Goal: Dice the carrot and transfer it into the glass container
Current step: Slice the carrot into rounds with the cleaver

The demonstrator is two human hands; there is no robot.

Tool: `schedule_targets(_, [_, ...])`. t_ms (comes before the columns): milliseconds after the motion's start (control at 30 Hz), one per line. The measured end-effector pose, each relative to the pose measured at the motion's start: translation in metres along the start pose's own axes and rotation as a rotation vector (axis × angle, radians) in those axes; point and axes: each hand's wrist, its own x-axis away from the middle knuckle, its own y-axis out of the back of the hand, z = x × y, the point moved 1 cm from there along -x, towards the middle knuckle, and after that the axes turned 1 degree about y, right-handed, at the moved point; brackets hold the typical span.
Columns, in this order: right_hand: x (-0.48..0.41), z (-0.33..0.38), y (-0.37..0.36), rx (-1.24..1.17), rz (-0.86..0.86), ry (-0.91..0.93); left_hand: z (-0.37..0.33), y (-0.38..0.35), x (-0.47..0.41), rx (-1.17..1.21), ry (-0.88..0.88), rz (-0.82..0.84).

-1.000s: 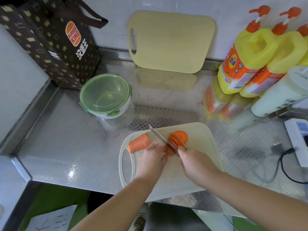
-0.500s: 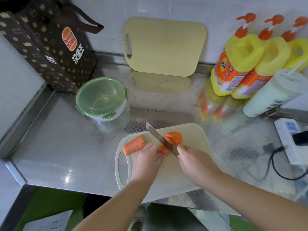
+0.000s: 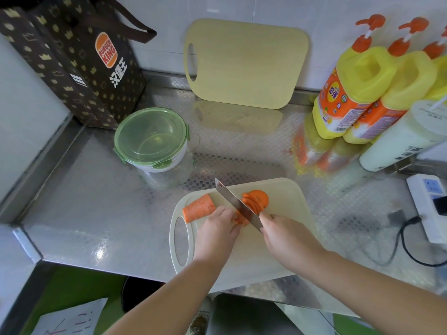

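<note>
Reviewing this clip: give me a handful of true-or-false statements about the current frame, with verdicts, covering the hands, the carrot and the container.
1. The right hand holds the knife, its blade set across the carrot. True.
2. The glass container stands open with its lid removed. False: the green lid sits on it.
3. Cut slices lie on the white cutting board, right of the blade in this view. True.
4. The left hand rests flat on the counter. False: it holds the carrot on the board.
5. The second cutting board lies flat on the counter. False: it leans against the wall.
</note>
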Motion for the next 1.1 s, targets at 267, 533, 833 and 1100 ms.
schedule_targets(267, [-0.015, 0.008, -0.008, 0.050, 0.040, -0.020, 0.000, 0.000, 0.000, -0.027, 0.016, 0.021])
schedule_targets(533, [-0.006, 0.003, 0.001, -0.067, -0.085, -0.016, -0.002, 0.002, 0.002, -0.025, -0.003, -0.006])
schedule_targets(833, [0.003, 0.005, 0.008, 0.015, -0.023, 0.002, 0.002, -0.001, 0.001, 0.023, 0.019, -0.031])
schedule_targets(1100, [0.001, 0.007, 0.003, 0.066, -0.026, 0.018, 0.005, -0.003, 0.000, 0.026, 0.014, -0.043])
